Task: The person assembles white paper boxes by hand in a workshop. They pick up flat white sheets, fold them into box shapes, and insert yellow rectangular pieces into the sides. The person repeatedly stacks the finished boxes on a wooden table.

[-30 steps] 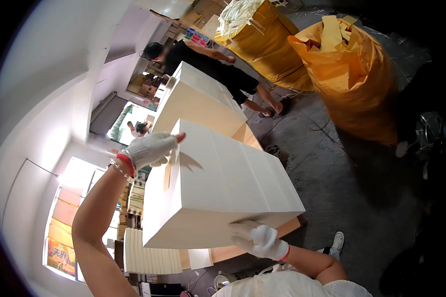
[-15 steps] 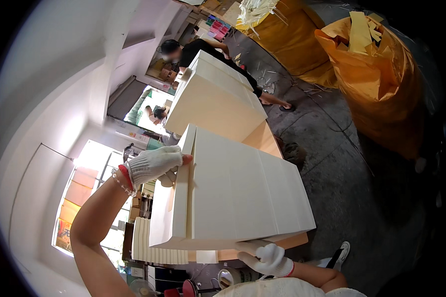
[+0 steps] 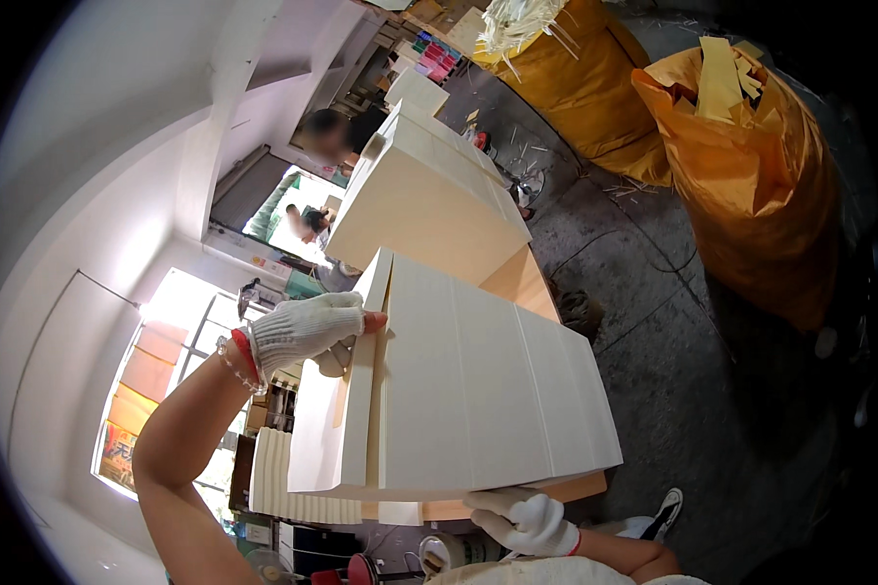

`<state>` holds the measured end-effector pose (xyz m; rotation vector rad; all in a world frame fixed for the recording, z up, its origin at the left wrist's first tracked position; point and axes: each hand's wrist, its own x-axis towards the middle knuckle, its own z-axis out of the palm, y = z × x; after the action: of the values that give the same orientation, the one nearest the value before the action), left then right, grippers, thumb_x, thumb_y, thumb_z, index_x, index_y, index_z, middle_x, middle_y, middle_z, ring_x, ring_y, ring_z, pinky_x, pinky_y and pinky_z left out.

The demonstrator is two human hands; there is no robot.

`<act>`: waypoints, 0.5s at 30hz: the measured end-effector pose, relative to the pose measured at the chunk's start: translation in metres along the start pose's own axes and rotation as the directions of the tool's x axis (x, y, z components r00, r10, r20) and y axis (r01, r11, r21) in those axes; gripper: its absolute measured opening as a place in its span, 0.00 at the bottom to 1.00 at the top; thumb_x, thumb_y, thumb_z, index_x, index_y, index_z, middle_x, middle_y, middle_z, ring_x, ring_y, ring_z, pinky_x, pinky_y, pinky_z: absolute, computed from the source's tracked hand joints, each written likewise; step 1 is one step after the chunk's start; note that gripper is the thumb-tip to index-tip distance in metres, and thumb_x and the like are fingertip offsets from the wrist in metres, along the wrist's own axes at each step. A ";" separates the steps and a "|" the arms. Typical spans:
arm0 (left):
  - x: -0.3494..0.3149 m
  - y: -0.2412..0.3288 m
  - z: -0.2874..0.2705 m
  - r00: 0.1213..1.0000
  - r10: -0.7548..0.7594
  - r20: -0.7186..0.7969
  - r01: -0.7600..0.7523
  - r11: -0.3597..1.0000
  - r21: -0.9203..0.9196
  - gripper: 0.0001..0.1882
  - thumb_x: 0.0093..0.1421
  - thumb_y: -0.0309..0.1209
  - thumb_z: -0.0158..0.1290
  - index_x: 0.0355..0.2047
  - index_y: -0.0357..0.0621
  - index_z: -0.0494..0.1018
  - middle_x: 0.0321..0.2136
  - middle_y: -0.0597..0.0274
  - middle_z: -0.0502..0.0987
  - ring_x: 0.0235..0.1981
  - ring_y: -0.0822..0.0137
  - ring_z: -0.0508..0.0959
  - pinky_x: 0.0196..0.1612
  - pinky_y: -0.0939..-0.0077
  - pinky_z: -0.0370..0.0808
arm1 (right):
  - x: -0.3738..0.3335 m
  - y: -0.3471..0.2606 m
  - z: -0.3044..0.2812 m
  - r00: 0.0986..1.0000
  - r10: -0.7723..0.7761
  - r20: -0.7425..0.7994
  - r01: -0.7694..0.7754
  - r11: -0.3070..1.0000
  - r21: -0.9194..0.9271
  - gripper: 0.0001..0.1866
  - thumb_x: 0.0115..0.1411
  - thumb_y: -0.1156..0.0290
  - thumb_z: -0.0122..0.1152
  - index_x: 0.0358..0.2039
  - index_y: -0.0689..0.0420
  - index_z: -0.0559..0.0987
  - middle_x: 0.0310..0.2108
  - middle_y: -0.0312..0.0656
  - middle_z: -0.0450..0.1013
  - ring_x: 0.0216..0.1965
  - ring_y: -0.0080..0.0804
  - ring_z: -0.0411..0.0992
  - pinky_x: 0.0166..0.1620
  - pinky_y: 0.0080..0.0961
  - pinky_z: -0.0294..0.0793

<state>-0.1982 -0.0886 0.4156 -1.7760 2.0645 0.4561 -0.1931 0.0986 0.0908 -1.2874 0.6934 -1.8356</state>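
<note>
A tall white stack of what looks like paper or card sheets [image 3: 468, 390] stands in front of me, tilted in this view. A narrow layer at its left end [image 3: 366, 400] is parted from the rest by a thin dark gap. My left hand [image 3: 312, 327], in a white knit glove with the thumb tip bare, is closed on this layer's edge, thumb by the gap. My right hand [image 3: 525, 520], also gloved, lies along the stack's near lower edge with fingers stretched out. Its fingertips are at that edge; whether they press on it I cannot tell.
A second white stack [image 3: 429, 195] stands beyond, on the same wooden board [image 3: 527, 283]. Behind it a person [image 3: 361, 132] leans over. Orange sacks of offcuts [image 3: 751, 185] stand on the dark floor to the right. A red stool [image 3: 361, 568] is near my feet.
The gap beside the layer under my left hand looks slightly wider. My right hand stays by the near edge. The person behind has leaned lower behind the far stack.
</note>
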 end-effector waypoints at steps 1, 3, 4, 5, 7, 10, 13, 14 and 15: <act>0.000 0.001 -0.001 1.000 0.001 0.006 -0.001 1.000 -0.001 0.21 0.63 0.52 0.51 0.30 0.46 0.70 0.22 0.65 0.74 0.22 0.77 0.77 0.22 0.87 0.71 | 0.000 -0.001 -0.001 1.000 0.018 0.010 -0.018 1.000 0.009 0.10 0.56 0.76 0.64 0.39 0.62 0.80 0.32 0.48 0.79 0.32 0.40 0.79 0.36 0.28 0.77; 0.002 -0.004 0.001 0.999 0.031 -0.025 -0.030 0.999 0.017 0.23 0.62 0.54 0.51 0.31 0.44 0.71 0.24 0.63 0.75 0.23 0.75 0.78 0.24 0.84 0.73 | -0.001 -0.003 -0.002 0.998 0.053 0.032 -0.054 0.998 0.029 0.10 0.56 0.76 0.64 0.40 0.62 0.80 0.32 0.48 0.79 0.31 0.39 0.79 0.36 0.29 0.77; 0.002 -0.006 0.001 0.998 0.044 -0.041 -0.043 0.999 0.026 0.24 0.62 0.54 0.51 0.32 0.43 0.72 0.24 0.62 0.75 0.24 0.74 0.78 0.25 0.83 0.74 | -0.001 -0.001 -0.002 0.999 0.037 0.031 -0.038 0.999 0.036 0.11 0.56 0.76 0.64 0.40 0.62 0.80 0.31 0.47 0.79 0.30 0.39 0.79 0.35 0.28 0.77; 0.001 -0.005 0.000 0.998 0.028 -0.052 -0.025 0.998 0.050 0.23 0.62 0.53 0.52 0.34 0.42 0.73 0.26 0.63 0.76 0.25 0.74 0.78 0.27 0.82 0.75 | -0.002 0.002 -0.001 0.999 0.021 0.030 -0.023 0.999 0.042 0.11 0.56 0.76 0.64 0.41 0.62 0.80 0.31 0.47 0.79 0.29 0.38 0.79 0.35 0.28 0.77; -0.001 -0.006 -0.006 0.997 -0.005 -0.074 0.011 0.996 0.090 0.23 0.61 0.50 0.53 0.39 0.41 0.75 0.28 0.64 0.77 0.28 0.75 0.79 0.30 0.81 0.77 | -0.001 0.002 0.000 1.000 -0.015 0.015 0.015 0.999 0.040 0.11 0.56 0.76 0.64 0.40 0.62 0.80 0.29 0.46 0.79 0.28 0.37 0.78 0.34 0.28 0.77; -0.008 -0.009 -0.016 0.992 0.011 -0.127 -0.009 1.000 0.014 0.19 0.59 0.43 0.52 0.38 0.38 0.75 0.28 0.64 0.76 0.27 0.74 0.77 0.31 0.78 0.75 | 0.008 -0.011 -0.013 0.988 0.055 0.141 -0.050 0.998 -0.041 0.10 0.55 0.76 0.65 0.39 0.61 0.81 0.29 0.46 0.79 0.28 0.37 0.78 0.34 0.28 0.77; -0.012 -0.029 -0.033 0.966 0.069 -0.247 -0.055 0.997 0.062 0.17 0.56 0.40 0.51 0.33 0.37 0.75 0.27 0.64 0.75 0.27 0.74 0.75 0.30 0.76 0.73 | 0.012 -0.048 -0.052 0.953 0.083 0.290 -0.160 0.954 0.252 0.13 0.54 0.72 0.68 0.40 0.61 0.82 0.29 0.45 0.79 0.29 0.37 0.79 0.34 0.29 0.77; -0.013 -0.042 -0.038 0.957 0.113 -0.266 -0.106 0.993 0.042 0.17 0.55 0.41 0.51 0.30 0.36 0.75 0.25 0.65 0.75 0.27 0.74 0.73 0.32 0.75 0.72 | 0.018 -0.063 -0.064 0.961 -0.089 0.261 0.013 0.960 0.279 0.12 0.54 0.74 0.67 0.39 0.61 0.82 0.30 0.45 0.79 0.29 0.38 0.79 0.34 0.30 0.77; -0.021 -0.047 -0.043 0.939 0.217 -0.268 -0.218 0.976 0.027 0.18 0.54 0.42 0.52 0.28 0.36 0.75 0.25 0.65 0.75 0.27 0.74 0.74 0.33 0.75 0.72 | 0.031 -0.079 -0.073 0.939 -0.254 0.232 0.179 0.937 0.300 0.11 0.54 0.75 0.66 0.38 0.62 0.81 0.30 0.46 0.79 0.29 0.39 0.79 0.34 0.31 0.77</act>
<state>-0.1519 -0.0979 0.4634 -1.6975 2.4648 0.2892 -0.2896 0.1161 0.1443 -1.4314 0.1445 -1.8074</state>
